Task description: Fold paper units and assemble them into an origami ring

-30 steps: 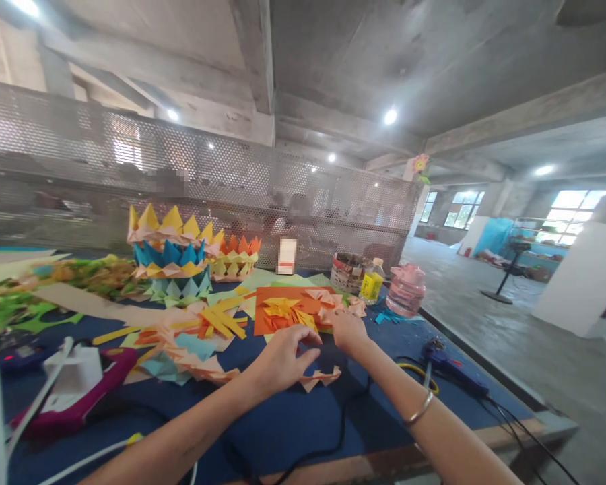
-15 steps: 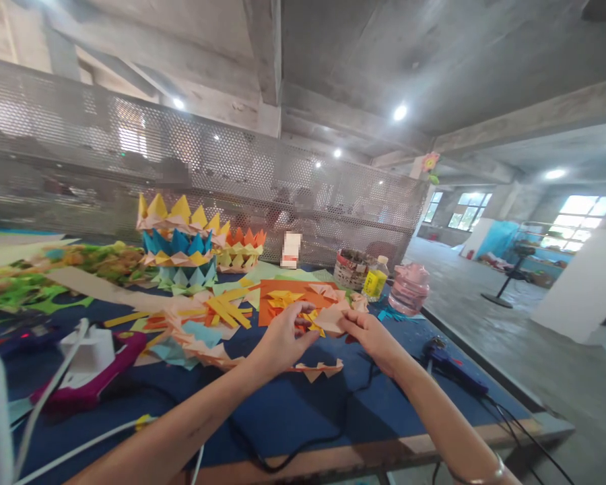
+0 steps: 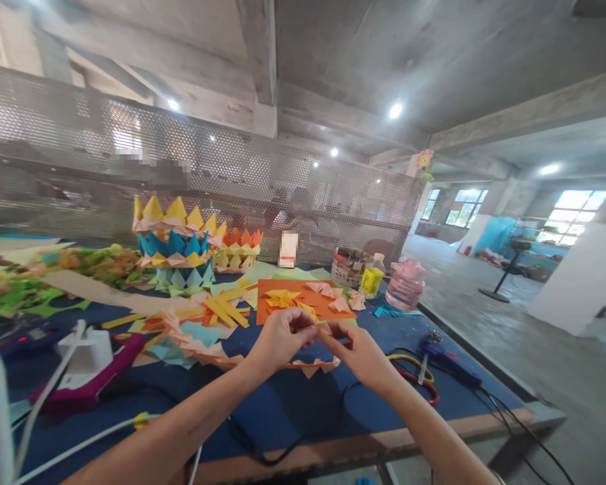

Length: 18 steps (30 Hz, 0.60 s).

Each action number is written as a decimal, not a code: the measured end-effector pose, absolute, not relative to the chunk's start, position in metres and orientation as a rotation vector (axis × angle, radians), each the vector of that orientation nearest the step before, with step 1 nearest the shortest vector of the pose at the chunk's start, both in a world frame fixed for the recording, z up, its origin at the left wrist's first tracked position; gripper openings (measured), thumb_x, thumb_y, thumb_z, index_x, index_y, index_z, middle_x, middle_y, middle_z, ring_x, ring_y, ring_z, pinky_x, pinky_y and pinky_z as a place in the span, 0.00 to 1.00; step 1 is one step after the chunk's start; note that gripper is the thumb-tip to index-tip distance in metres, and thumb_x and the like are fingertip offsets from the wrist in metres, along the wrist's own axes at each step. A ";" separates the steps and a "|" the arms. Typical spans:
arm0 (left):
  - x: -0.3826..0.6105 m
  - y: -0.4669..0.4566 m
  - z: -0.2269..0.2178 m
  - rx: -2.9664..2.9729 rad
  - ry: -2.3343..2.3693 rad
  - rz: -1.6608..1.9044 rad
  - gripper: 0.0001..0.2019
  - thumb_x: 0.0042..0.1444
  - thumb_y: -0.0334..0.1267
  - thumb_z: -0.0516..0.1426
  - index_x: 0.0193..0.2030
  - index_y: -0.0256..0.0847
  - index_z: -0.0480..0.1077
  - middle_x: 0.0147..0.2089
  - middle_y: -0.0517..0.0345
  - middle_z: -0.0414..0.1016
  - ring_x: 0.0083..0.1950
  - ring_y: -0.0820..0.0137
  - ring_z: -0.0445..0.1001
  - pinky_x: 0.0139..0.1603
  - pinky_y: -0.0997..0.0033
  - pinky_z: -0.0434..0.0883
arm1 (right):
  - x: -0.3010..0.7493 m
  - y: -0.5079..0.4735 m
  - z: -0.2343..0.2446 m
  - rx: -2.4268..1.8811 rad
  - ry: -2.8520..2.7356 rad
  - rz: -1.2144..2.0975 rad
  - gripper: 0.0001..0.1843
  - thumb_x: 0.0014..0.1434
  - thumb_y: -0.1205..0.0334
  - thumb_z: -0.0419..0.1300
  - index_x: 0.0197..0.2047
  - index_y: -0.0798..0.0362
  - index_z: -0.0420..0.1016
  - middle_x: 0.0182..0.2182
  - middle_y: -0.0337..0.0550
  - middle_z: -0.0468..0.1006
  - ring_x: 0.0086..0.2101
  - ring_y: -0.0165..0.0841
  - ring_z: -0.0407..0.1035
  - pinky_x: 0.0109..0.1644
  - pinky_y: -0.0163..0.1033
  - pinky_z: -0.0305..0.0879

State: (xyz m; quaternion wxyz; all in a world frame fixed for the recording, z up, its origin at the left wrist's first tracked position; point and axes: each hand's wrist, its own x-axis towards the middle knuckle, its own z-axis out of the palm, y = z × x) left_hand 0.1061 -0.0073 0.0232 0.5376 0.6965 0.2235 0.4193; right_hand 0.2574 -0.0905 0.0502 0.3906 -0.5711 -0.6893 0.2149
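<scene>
My left hand (image 3: 283,340) and my right hand (image 3: 358,350) meet fingertip to fingertip over the blue table. Both are closed in a pinch on a small piece of pale pink paper, which the fingers almost wholly hide. Just beyond them lies an orange paper sheet (image 3: 263,288), bearing yellow folded paper pieces (image 3: 281,297) and pale pink folded pieces (image 3: 337,299). Beneath my hands and toward the left curves a pale pink paper strip with a row of points (image 3: 202,347). Yellow paper strips (image 3: 227,310) lie in a heap left of the sheet.
Stacked paper crowns (image 3: 174,239) stand at the back left, near green scraps (image 3: 75,269). A power strip (image 3: 98,367) lies left. At right are a glue gun (image 3: 449,360), scissors handles (image 3: 427,387), a yellow-labelled bottle (image 3: 372,277), a pink jar (image 3: 405,288) and a basket (image 3: 348,266).
My right hand has moved left and my left hand has closed, so their fingertips meet. The pale pink paper, plainly visible before, is now mostly hidden. Scissors handles show beside my right arm.
</scene>
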 end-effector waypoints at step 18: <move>0.106 -0.060 0.010 2.773 0.610 0.861 0.08 0.59 0.28 0.49 0.43 0.41 0.62 0.43 0.55 0.70 0.43 0.63 0.69 0.44 0.63 0.68 | 0.313 -0.066 0.031 -1.869 -1.858 0.112 0.10 0.54 0.64 0.56 0.24 0.54 0.74 0.20 0.36 0.73 0.23 0.29 0.63 0.28 0.33 0.53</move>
